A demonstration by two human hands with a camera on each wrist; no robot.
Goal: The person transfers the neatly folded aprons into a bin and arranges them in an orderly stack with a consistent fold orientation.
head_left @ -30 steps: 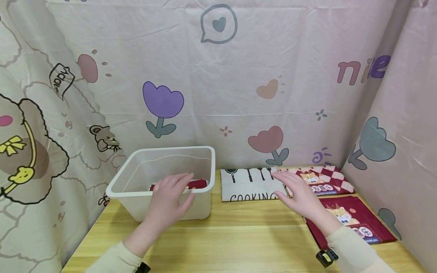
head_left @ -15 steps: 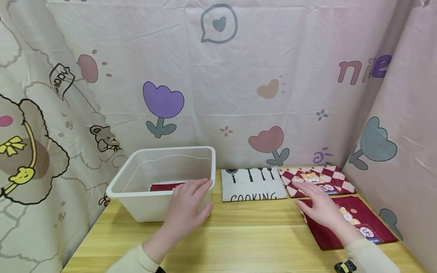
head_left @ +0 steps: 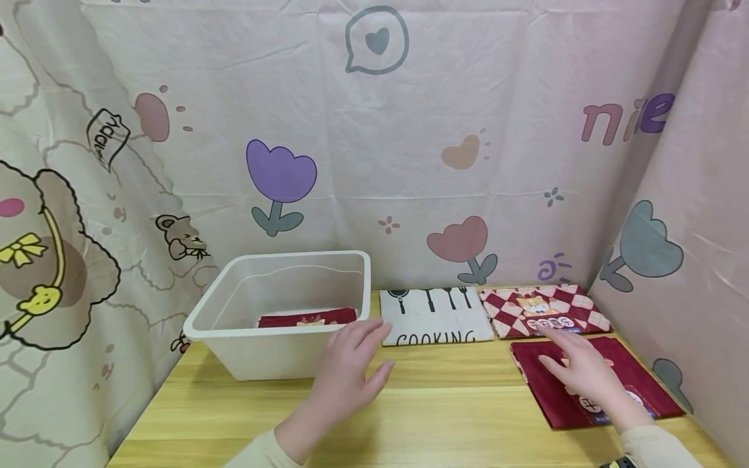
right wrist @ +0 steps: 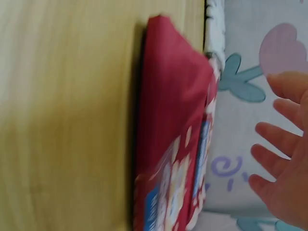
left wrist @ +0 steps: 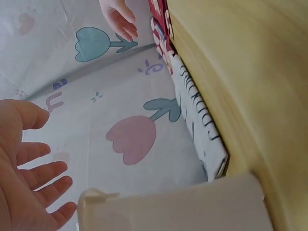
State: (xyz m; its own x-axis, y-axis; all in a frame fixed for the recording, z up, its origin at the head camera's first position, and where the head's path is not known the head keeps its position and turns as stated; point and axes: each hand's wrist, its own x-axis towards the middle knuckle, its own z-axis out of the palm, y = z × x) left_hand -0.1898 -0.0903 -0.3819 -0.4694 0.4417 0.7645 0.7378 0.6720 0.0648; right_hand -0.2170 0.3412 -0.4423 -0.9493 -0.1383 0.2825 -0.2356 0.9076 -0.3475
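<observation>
My left hand (head_left: 346,367) hovers at the front right corner of a white plastic bin (head_left: 281,354), fingers loosely spread and holding nothing. In the left wrist view its fingers show apart from the bin's rim. My right hand (head_left: 588,370) hangs in the air above a folded dark red cloth (head_left: 544,383) printed with a cartoon animal, also with nothing between its fingers. Behind that cloth lies a folded red-and-white checked cloth (head_left: 503,312). A folded white cloth (head_left: 435,318) printed with utensils and "COOKING" sits between it and the bin. Inside the bin lies a red folded cloth (head_left: 328,316), partly hidden by the front wall.
The things stand on a wooden table (head_left: 445,416). A printed fabric curtain (head_left: 398,156) closes off the back and both sides. The bin stands at the table's back left, and the folded cloths are at the back and right.
Both hands have moved to the right. The left hand has gone from in front of the bin to its right corner; the right hand has gone from the white cloth to over the dark red one.
</observation>
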